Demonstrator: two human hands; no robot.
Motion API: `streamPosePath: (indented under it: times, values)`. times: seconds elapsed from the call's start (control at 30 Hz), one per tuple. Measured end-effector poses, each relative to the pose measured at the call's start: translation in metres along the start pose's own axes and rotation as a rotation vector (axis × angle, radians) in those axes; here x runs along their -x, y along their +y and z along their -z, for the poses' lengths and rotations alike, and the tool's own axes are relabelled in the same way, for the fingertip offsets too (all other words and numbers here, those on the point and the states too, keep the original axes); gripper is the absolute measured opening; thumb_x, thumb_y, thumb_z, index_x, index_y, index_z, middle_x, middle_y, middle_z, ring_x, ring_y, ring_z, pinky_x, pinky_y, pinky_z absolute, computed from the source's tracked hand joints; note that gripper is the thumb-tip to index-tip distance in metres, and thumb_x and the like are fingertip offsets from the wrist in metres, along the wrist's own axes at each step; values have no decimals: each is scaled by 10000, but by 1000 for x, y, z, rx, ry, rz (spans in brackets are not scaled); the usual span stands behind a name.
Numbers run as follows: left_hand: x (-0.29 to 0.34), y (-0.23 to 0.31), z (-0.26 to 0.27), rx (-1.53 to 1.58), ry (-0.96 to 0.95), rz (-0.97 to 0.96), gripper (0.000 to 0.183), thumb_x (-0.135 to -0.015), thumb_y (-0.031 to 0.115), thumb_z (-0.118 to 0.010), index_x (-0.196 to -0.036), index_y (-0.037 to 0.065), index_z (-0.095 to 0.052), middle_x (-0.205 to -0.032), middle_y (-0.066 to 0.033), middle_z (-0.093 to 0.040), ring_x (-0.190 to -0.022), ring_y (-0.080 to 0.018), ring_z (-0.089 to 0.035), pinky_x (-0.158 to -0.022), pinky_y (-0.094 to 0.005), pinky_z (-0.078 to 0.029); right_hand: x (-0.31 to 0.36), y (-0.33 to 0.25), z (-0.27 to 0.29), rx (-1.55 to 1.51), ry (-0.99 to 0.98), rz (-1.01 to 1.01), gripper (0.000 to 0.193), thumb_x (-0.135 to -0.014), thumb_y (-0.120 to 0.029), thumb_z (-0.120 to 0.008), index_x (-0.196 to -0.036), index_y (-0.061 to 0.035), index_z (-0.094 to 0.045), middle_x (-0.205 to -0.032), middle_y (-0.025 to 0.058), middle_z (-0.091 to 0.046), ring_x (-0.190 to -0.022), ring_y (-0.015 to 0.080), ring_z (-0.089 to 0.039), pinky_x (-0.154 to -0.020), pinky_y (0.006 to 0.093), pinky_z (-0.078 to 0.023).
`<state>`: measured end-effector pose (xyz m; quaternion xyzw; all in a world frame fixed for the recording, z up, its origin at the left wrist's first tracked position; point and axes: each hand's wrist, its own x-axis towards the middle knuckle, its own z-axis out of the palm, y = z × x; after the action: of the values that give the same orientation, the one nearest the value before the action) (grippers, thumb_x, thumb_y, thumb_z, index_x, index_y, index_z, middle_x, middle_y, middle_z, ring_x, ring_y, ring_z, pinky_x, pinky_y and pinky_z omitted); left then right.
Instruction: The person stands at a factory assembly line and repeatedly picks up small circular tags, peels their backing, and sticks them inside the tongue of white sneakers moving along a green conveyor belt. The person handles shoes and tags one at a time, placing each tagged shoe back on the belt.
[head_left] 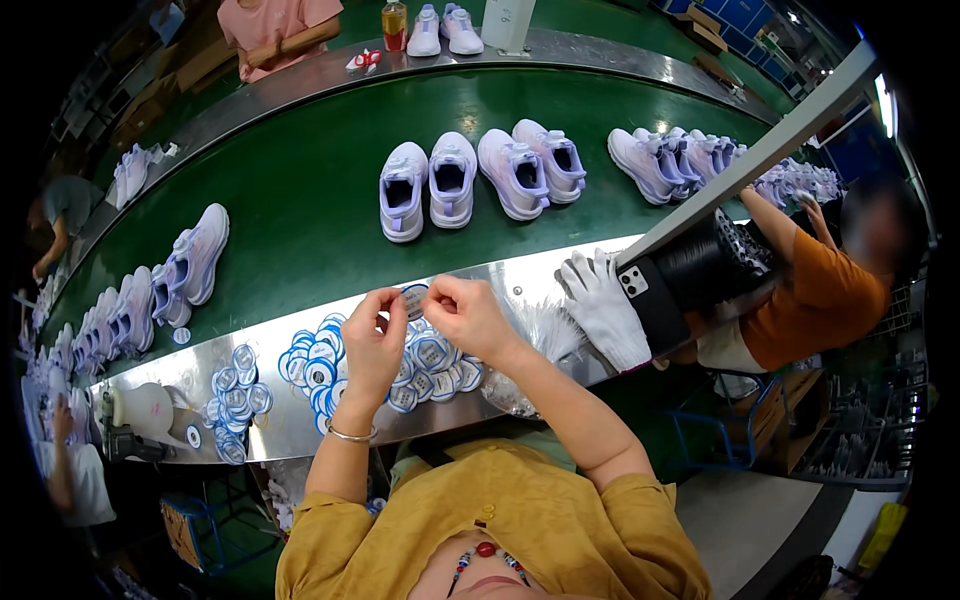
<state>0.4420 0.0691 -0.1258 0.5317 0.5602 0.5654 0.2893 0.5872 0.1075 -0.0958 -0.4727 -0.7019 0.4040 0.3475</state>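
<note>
Between my two hands is a small round tag (413, 300), pale with a blue edge and dark print. My left hand (375, 335) pinches its left side with thumb and fingers. From the right, my right hand (462, 312) is closed at the tag's other edge; its fingertips partly hide the tag. Below my hands, a heap of round blue-and-white tags (432, 372) covers part of the metal ledge (520, 285). Another pile of such tags (238, 392) lies further left. On the green belt (320, 170) beyond stand two pairs of pale lilac sneakers (452, 180).
Clear plastic bags (545, 335), a white glove (605, 305) and a phone (640, 295) lie right of my hands. A slanted metal post (750, 150) rises there. More sneakers line the belt on both sides. A co-worker in orange (820, 290) sits at the right; another in pink (280, 30) is opposite.
</note>
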Motion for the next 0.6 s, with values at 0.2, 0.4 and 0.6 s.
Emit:
streamPosePath:
  times: [0.2,0.4,0.6]
  values:
    - [-11,-1,-11,11,-100,-92,86,-860,24,-614,-929,-15,-647,-772,-43,-649,-646,-77,-561,-560,-202,-439,-12,16,8,-11,-33,22,135,-815,-136,-605,-772,-11,-573,-591,144,-558,-509,251,-541,-503,347,-414]
    - [-29,-23,-18,618,-244,387,86,-880,67,-611,-909,-8,-642,-789,-15,-613,-679,-75,-527,-625,-199,-424,-18,33,16,-2,-127,-44,159,-869,-185,-596,-842,-30,-576,-606,147,-542,-524,256,-527,-504,354,-393]
    - [-47,-31,-19,452,-305,422,71,-878,93,-630,-898,26,-637,-790,-2,-611,-694,-56,-541,-600,-189,-410,-36,55,11,-168,-216,-85,159,-892,-165,-583,-852,-12,-568,-637,61,-544,-533,155,-494,-487,302,-373]
